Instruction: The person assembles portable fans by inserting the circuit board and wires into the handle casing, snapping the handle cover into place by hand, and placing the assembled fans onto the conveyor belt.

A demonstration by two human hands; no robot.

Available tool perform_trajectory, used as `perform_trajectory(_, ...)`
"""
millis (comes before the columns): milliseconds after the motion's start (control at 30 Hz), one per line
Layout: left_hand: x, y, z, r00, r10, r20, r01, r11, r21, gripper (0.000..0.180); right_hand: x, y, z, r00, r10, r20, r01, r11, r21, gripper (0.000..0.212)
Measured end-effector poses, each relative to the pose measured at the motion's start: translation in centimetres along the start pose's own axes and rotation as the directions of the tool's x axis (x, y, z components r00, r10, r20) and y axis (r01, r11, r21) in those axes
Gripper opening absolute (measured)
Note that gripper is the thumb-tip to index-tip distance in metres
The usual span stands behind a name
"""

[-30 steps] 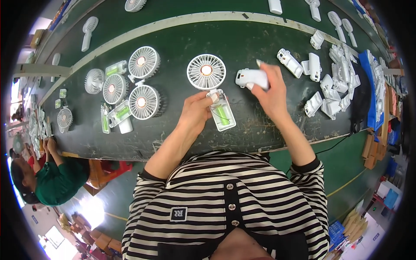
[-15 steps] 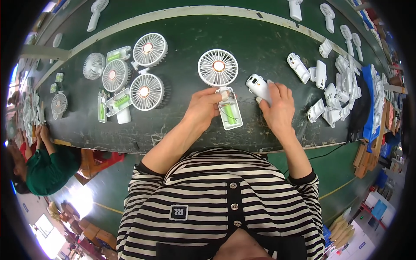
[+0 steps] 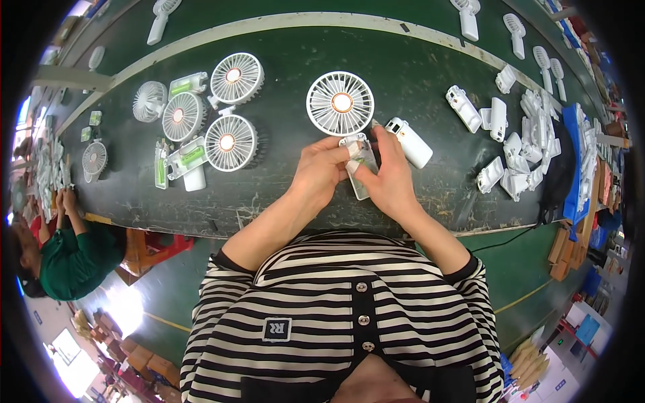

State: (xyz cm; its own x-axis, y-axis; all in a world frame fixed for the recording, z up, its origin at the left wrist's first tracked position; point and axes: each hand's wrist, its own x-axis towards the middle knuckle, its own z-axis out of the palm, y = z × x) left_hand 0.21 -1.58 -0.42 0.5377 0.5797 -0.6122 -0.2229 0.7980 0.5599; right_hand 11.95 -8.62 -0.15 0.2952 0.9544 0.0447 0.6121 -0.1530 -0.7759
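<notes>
A white handheld fan (image 3: pixel 341 103) lies in front of me with its round grille away from my body and its open handle toward me. My left hand (image 3: pixel 321 169) is closed on the handle's left side, thumb on top near the neck. From the right, my right hand (image 3: pixel 390 176) closes over the same handle, thumb and index finger on it. Between them my fingers hide most of the handle's inside, where a little green battery shows. A white handle shell (image 3: pixel 411 144) rests on the table just beyond my right hand, apart from the fan.
Several white fans (image 3: pixel 228 142) with green batteries in open handles lie to the left. On the right is a pile of white handle shells (image 3: pixel 531 144) by a blue bin (image 3: pixel 573 161). A pale rail (image 3: pixel 322 17) crosses the far side. At far left sits a person in green (image 3: pixel 74 265).
My right hand has let go of the white handle shell, leaving it on the table, and moved left onto the fan's handle. My left hand still holds the fan.
</notes>
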Motion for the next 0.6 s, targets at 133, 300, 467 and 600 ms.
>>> perform_trajectory(133, -0.4, -0.2, 0.3, 0.999, 0.051, -0.006, -0.050, 0.998, 0.037, 0.018, 0.2, 0.4, 0.4, 0.999, 0.011, 0.044, -0.014, 0.997, 0.079, 0.057)
perform_trajectory(300, -0.6, -0.6, 0.6, 0.994, 0.106, -0.013, -0.104, 0.988, 0.117, 0.015, 0.9, -1.0, 0.5, 0.982, 0.173, 0.072, -0.185, 0.960, 0.210, 0.050)
perform_trajectory(467, -0.6, -0.2, 0.3, 0.995, 0.098, 0.016, -0.100, 0.989, 0.105, 0.018, 1.1, -0.7, 1.0, 0.990, 0.131, 0.054, -0.136, 0.985, 0.105, 0.053)
perform_trajectory(600, 0.0, -0.5, 0.1, 1.000, 0.020, -0.002, -0.019, 0.995, 0.101, 0.019, -0.4, -0.6, -1.6, 0.998, -0.015, -0.066, 0.007, 0.992, -0.124, 0.053)
